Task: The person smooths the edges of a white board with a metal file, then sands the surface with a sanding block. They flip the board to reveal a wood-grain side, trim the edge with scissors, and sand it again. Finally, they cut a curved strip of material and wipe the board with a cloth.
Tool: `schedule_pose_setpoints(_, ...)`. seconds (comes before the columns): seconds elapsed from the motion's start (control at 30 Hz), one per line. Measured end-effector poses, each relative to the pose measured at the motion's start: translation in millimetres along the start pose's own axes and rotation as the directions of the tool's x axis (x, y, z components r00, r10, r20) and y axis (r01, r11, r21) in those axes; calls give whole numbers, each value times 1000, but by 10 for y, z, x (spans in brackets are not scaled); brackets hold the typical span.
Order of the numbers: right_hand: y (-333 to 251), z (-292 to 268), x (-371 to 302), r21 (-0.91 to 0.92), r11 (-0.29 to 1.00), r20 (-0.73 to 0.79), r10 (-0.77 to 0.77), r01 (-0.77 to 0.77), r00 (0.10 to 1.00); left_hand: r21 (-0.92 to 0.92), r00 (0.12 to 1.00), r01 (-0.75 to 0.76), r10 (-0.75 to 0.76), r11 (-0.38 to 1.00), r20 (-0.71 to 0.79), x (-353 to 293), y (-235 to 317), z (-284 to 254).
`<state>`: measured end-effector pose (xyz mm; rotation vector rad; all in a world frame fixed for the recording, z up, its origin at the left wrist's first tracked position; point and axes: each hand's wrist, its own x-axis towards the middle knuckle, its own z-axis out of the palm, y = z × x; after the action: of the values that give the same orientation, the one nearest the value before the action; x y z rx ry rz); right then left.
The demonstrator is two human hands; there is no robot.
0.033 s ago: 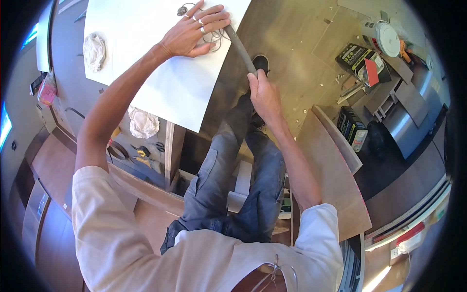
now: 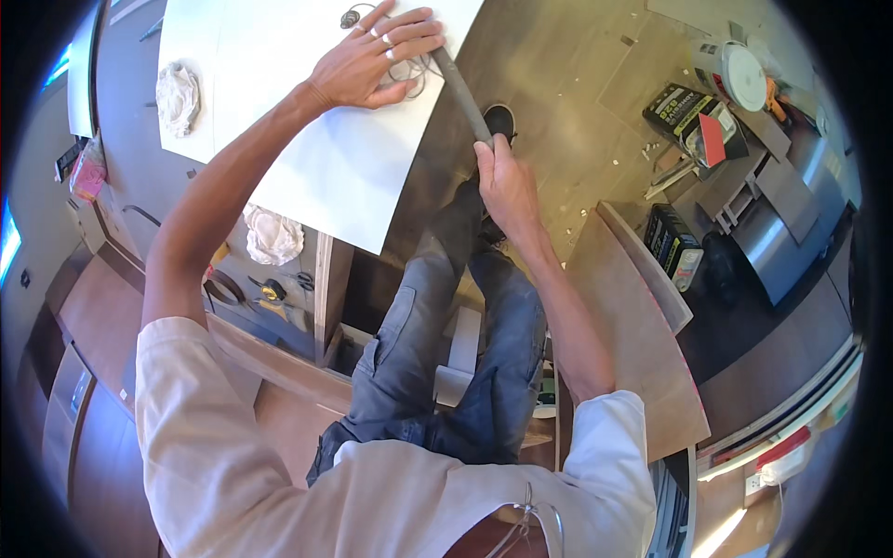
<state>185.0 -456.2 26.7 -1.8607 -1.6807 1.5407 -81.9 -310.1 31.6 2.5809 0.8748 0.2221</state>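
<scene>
The thing in hand is a long, slim bar (image 2: 461,94) of dull, dark grey, straight-sided and narrow for its length, its upward surface plain and matte with a few small pale specks near the far end. It lies aslant along the right edge of a glossy white panel (image 2: 358,177), running from the fingertips of the left hand down to the right hand; whether its underside touches the panel's edge cannot be told. The person's right hand (image 2: 508,184) is closed around the near end, thumb laid along the top, so that end is hidden in the grip. The left hand (image 2: 377,60) is spread over the panel, fingers stretched out and thumb apart, with pale bands around several fingers; its fingertips come up to the bar's far end, though whether they press on it is unclear. A thin dark cord (image 2: 350,19) loops on the white surface around and under that hand. One crumpled white cloth (image 2: 178,99) lies on the panel's left part, and a second bunched cloth (image 2: 273,234) sits just beyond its lower edge, near a yellow-and-black tape measure (image 2: 273,289). Below the bar's near end, a dark shoe (image 2: 499,119) stands on the wood-toned floor (image 2: 558,102).
</scene>
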Motion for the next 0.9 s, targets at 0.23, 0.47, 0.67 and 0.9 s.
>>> schedule_pose_setpoints(0.23, -81, 106, 11, -12, 1000, -41, 5, -5, 999, 47, 994, -24, 29, 999, -105, 11, -55, 106)
schedule_pose_setpoints(0.47, -379, 322, 189, 33, 998, 0, -58, 58, 998, 162, 925, 186, -117, 969, -362, -15, -29, 157)
schedule_pose_setpoints(0.67, -97, 214, 23, 67, 998, 1, -14, 14, 1000, 207, 980, 141, -106, 968, -171, -240, 93, 163)
schedule_pose_setpoints(0.9, 44, 378, -397, 15, 1000, -31, -23, 23, 999, 108, 989, -75, 88, 991, -120, -437, 227, 247)
